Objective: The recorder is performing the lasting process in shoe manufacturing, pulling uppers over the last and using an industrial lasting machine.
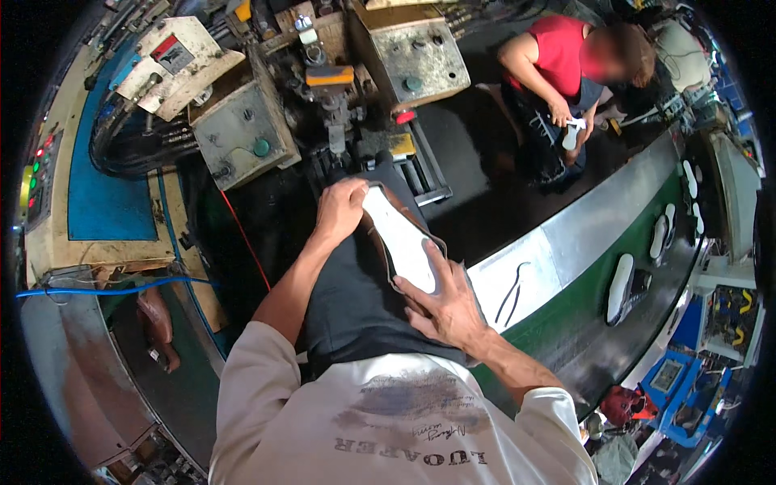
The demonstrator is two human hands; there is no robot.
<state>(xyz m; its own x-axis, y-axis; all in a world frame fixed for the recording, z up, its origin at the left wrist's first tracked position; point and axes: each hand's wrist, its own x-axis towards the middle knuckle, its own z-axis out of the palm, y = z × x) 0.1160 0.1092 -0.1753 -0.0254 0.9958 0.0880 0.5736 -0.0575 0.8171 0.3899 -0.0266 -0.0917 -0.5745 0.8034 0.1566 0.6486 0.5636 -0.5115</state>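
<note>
A brown shoe upper (396, 202) with a white sole-shaped insole (398, 242) facing up lies over my lap, its far end pointing away and to the left. My left hand (341, 208) is closed round the far end, fingers on the edge. At the near end my right hand (449, 311) grips the upper, with thumb and forefinger spread across the white insole and the other fingers curled at its side. What lies under the insole is hidden.
Pincers (512, 297) lie on a white sheet on the conveyor's metal edge (598, 214). White-soled shoes (621, 289) sit on the green conveyor. Ahead stands a machine with control boxes (245, 133). A co-worker in red (558, 56) holds a white sole piece. Another brown upper (158, 323) lies at left.
</note>
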